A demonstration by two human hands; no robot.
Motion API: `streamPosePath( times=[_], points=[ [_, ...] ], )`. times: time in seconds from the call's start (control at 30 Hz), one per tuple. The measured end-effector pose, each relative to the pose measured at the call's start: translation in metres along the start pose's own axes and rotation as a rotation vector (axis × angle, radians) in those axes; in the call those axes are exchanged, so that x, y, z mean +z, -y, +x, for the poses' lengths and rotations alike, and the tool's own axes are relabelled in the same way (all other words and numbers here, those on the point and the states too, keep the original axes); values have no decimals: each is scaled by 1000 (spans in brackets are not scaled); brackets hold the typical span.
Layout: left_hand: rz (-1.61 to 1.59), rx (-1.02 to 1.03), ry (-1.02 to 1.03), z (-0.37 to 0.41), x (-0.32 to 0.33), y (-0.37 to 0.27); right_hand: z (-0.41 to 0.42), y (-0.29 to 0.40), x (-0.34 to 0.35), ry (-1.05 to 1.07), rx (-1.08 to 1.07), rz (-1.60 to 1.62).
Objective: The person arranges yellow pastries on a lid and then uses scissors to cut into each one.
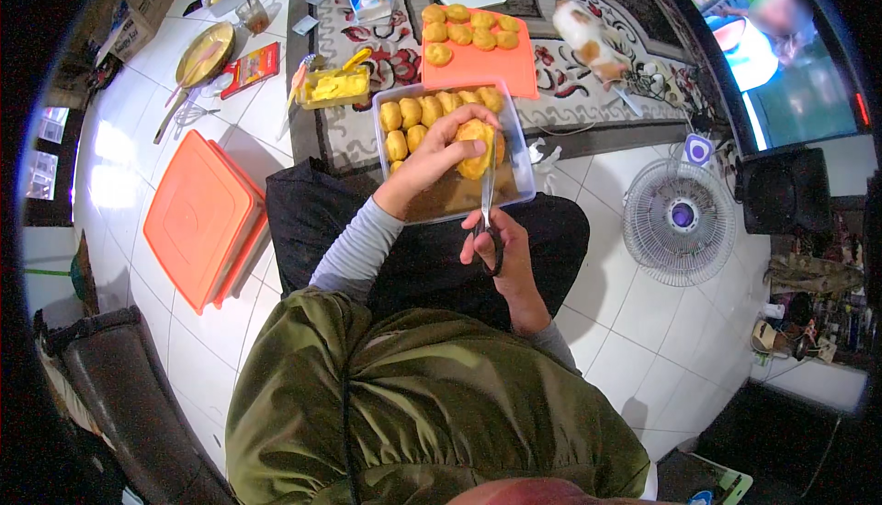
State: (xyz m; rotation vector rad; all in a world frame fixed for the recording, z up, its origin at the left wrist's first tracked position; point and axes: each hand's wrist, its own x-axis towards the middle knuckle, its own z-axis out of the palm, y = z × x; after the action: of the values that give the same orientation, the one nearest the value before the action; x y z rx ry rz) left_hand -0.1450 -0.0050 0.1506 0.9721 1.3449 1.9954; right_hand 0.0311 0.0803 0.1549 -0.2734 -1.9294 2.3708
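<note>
My left hand [444, 146] grips a round golden cream puff shell [471, 160] above a clear plastic container [513, 181]. In my right hand [506, 250] are scissors [488, 195] with black handles; their blades lie along the right side of the puff. Whether the blades have cut into it I cannot tell. Rows of baked puffs [410, 112] fill the far and left parts of the container, and my left hand hides some of them. Beyond it, an orange lid [482, 74] carries several more puffs [460, 35].
Left of the container sits a tub of yellow filling [335, 88]. Stacked orange-lidded boxes [200, 219], a frying pan [204, 53] and a whisk [195, 113] are on the tiles. A cat [586, 36] lies on the rug; a fan [679, 219] stands at right.
</note>
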Motion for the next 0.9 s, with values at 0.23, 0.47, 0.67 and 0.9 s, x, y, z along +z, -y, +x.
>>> streamPosePath(
  times=[0.23, 0.47, 0.67, 0.9],
  points=[
    [169, 85, 34, 0, -6, -6, -5, -4, -7, 42, -2, 37],
    [252, 99, 106, 4, -12, -3, -12, -15, -11, -22, 134, 223],
    [433, 131, 177, 5, -12, -11, -9, 1, -10, 25, 110, 171],
    [441, 104, 212, 6, -7, -10, -12, -4, -15, 2, 54, 154]
  ],
)
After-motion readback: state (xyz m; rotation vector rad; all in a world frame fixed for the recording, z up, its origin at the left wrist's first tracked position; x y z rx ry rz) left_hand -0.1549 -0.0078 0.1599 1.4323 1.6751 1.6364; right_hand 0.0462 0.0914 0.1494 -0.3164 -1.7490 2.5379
